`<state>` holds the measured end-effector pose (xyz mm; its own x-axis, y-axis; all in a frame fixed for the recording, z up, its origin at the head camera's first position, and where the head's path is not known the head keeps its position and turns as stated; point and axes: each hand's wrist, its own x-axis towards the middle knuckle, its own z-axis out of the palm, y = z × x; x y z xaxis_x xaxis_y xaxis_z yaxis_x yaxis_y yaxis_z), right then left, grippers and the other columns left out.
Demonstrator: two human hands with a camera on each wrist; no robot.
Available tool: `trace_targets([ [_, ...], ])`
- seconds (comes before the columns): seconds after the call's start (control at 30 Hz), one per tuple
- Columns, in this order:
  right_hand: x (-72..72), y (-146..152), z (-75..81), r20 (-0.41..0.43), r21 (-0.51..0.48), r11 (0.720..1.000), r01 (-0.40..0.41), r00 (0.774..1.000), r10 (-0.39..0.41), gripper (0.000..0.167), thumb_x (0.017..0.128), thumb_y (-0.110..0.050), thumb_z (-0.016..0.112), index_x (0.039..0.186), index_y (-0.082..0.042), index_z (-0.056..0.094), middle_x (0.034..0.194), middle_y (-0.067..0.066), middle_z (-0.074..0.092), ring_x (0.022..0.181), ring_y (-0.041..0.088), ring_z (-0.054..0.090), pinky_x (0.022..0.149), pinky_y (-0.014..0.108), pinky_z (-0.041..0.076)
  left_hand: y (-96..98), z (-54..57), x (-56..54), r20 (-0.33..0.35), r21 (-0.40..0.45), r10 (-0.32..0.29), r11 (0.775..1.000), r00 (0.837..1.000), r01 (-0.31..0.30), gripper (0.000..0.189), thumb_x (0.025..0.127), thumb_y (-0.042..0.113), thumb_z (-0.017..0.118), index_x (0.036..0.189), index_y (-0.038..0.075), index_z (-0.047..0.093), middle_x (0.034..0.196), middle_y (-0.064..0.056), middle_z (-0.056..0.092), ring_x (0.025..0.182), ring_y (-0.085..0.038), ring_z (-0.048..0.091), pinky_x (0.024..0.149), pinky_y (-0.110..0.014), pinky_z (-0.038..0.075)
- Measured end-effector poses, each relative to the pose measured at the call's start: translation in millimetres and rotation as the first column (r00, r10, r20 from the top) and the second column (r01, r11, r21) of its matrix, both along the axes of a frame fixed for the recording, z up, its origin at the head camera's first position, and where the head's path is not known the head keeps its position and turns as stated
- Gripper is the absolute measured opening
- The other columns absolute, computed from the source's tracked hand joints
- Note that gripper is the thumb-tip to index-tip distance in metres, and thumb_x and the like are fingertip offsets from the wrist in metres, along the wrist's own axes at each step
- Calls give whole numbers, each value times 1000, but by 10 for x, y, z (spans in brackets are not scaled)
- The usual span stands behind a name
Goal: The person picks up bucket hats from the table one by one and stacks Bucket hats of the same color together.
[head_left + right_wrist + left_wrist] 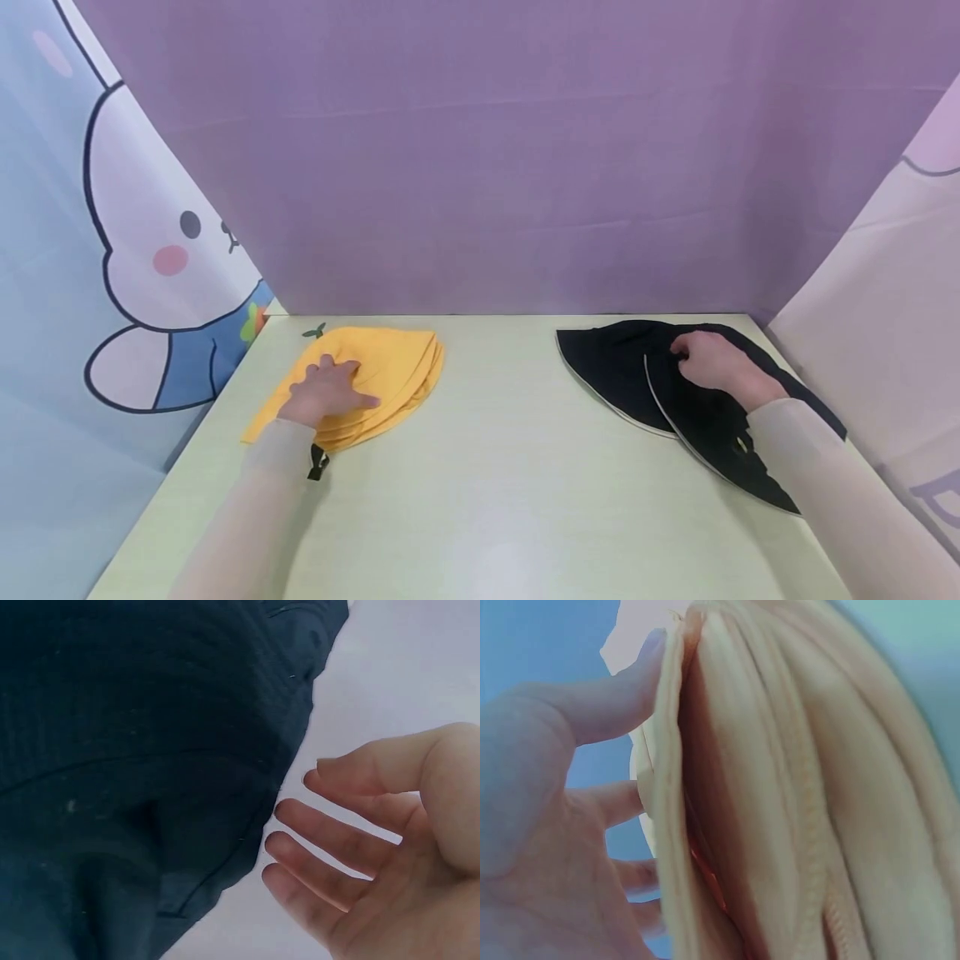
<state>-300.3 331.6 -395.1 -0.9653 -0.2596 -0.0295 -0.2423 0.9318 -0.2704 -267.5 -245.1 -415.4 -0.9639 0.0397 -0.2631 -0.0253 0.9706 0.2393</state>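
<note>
On the left of the table lies a yellow cloth hat (390,358), flattened, with layered brim edges and a small green leaf tip. My left hand (326,392) rests on it with fingers spread. In the left wrist view the thumb and fingers of that hand (547,795) reach along the outside of the layered cloth (757,765). A black cloth hat (607,367) with pale edging lies folded on the right. My right hand (716,362) is over its upper part. In the right wrist view its loosely bent fingers (322,840) are beside the dark cloth (135,787), holding nothing.
Both hats lie on a pale table (495,467). A purple cloth wall (495,167) rises behind its back edge. Printed curtains (150,250) hang at the sides. A short black strap end (317,463) sticks out below the yellow hat.
</note>
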Motion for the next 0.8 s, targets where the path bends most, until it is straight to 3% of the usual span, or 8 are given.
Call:
trace_targets([
  [0.43, -149, 8, -139, -10, 38, 998, -44, 999, 44, 29, 88, 2, 58, 114, 14, 64, 115, 32, 65, 107, 49, 61, 91, 61, 48, -400, -4, -35, 40, 32, 101, 994, 994, -102, 94, 90, 59, 67, 156, 1, 33, 146, -38, 24, 126, -59, 28, 98, -81, 25],
  [0.6, -144, 16, -181, -18, 24, 1000, -18, 1000, 19, 27, 88, 3, 60, 112, 13, 65, 111, 31, 65, 102, 46, 63, 87, 59, 50, -418, -37, -70, 36, 40, 94, 995, 995, -95, 95, 90, 60, 66, 156, 1, 32, 146, -38, 25, 126, -59, 28, 98, -81, 25],
  [0.8, -64, 13, -123, -63, 8, 999, -40, 997, 40, 21, 87, 5, 61, 107, 8, 67, 103, 26, 66, 94, 41, 63, 81, 57, 51, -386, -8, -83, 36, 38, 84, 996, 996, -86, 93, 91, 59, 66, 155, 0, 33, 146, -39, 25, 125, -59, 29, 98, -81, 25],
])
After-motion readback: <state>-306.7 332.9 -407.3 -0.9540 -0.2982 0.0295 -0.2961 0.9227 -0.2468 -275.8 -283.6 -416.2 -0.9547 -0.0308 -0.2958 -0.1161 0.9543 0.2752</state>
